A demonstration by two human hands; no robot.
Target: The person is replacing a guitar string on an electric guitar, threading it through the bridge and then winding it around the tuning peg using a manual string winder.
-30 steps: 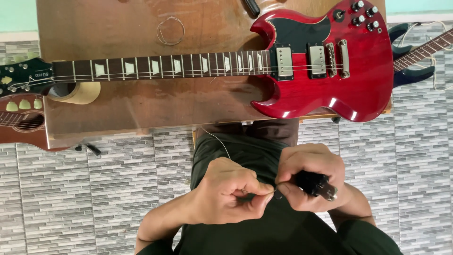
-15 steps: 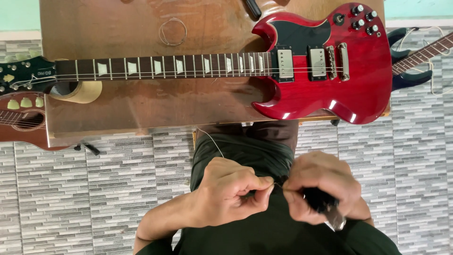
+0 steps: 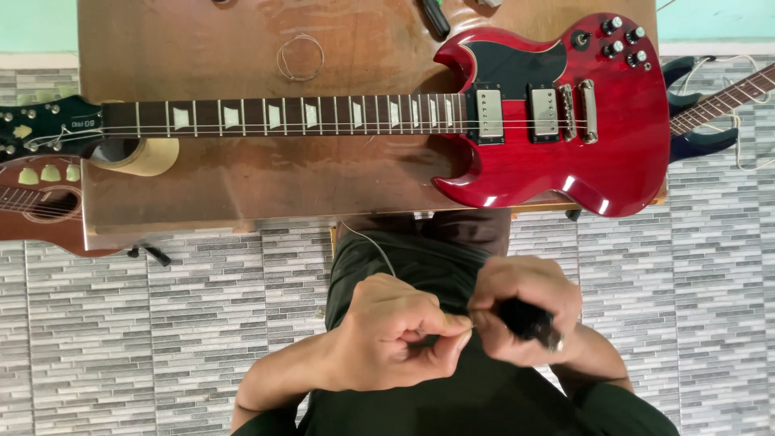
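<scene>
My left hand [image 3: 397,333] pinches the end of a thin guitar string [image 3: 373,245] that arcs up toward the table edge. My right hand [image 3: 526,316] grips a small black-handled tool [image 3: 526,320], its tip meeting the string between my fingertips. Both hands hover over my lap, in front of dark green trousers. A red electric guitar [image 3: 557,113] lies flat on the wooden table [image 3: 242,186] above my hands, its neck [image 3: 282,117] running left and resting on a roll of tape [image 3: 137,155].
A coiled string [image 3: 300,56] lies on the table top. Another guitar's headstock and body [image 3: 36,202] sit at the left edge, and a dark blue guitar [image 3: 710,121] pokes in at the right. Grey tiled floor surrounds the table.
My hands have shifted slightly; the right hand turned the black tool, whose tip pointed down to the right half a second ago, back in toward the left fingertips.
</scene>
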